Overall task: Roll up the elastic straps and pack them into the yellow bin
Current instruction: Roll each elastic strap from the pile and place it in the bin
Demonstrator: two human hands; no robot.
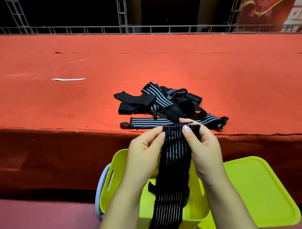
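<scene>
While both hands pinch its top edge, left hand [145,146], right hand [203,143], black white-striped elastic strap [174,165] hangs between fingers, over yellow plastic bin [114,170].

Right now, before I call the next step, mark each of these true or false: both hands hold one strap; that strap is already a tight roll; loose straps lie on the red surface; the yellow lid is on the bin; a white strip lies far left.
1. Both hands hold one strap: true. The left hand and right hand pinch the top end of the held strap.
2. It is already a tight roll: false. It hangs unrolled into the yellow bin.
3. Loose straps lie on the red surface: true, the strap pile.
4. The lid is on: false. The yellow lid lies beside the bin.
5. White strip far left: true.
</scene>
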